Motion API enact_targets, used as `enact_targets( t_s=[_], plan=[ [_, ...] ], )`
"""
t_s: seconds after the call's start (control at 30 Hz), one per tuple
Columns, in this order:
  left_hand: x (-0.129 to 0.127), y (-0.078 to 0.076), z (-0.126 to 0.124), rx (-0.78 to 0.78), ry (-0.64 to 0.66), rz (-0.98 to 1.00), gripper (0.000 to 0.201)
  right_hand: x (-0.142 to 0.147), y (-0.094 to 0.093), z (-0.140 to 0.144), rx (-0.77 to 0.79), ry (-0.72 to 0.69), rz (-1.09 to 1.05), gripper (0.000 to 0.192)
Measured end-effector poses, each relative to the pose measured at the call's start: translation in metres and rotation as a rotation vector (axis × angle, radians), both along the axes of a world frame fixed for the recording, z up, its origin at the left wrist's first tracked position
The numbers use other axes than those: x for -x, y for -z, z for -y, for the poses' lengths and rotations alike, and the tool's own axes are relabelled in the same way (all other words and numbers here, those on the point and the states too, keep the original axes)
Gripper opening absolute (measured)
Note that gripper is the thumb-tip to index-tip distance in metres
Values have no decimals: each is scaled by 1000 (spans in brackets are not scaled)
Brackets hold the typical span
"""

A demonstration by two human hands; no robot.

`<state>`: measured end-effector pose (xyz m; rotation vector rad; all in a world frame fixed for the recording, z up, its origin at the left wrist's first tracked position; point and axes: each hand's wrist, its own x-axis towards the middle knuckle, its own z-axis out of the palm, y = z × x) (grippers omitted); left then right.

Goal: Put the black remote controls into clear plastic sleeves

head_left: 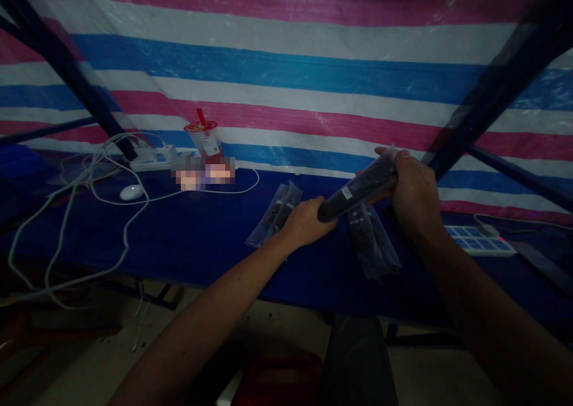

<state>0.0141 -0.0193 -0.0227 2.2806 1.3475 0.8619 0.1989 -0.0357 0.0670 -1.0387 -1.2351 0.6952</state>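
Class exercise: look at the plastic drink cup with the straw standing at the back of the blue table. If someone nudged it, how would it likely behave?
The drink cup looks tall and narrow at the base, so it would probably tip rather than slide. It stands among white cables that might snag it. Its sealed-looking top may limit a spill, though the straw hole could leak.

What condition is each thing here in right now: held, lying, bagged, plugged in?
Black remote: held at both ends, tilted, above the table.
Left hand: closed on its lower end.
Right hand: gripping its upper end.
Bagged remotes: lying flat in clear bags.
Bagged remote: lying flat beside the left hand.
Drink cup: upright, lidded, straw in.
White mouse: resting, untouched.
Power strip: cables plugged in.
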Motion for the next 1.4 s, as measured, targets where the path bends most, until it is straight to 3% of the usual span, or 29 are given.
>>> enact_targets(
  t_s=[0.27, 0.5, 0.6, 0.77, 0.93, 1.1, 1.23, 1.4],
  plan=[
    [0, 3, -1, 7, -13, 122, 23, 5, -19, 0, -111, 83, 210, 55],
    [2, 1, -1, -7, -77, 132, 25, 2, -36, -4, -142, 29, 41, 52],
    [2, 0, -1, -58, -143, 62, 25, 1, -24, -13, -69, -38, -107, 43],
    [6, -6, 0, -121, -234, -40, 25, 5, 16, -22, 161, -252, -217, 31],
    [19, -13, -5, -158, -288, -129, 37, -3, 46, -34, 264, -300, -317, 41],
    [34, -17, -13, -125, -418, -147, 39, -37, 56, -54, 309, -263, -483, 45],
    [47, -17, -18, -76, -502, -41, 47, -64, 61, -65, 262, -208, -401, 47],
    [44, -14, -16, -152, -409, 34, 50, -50, 65, -59, 399, -276, -461, 46]
  ],
)
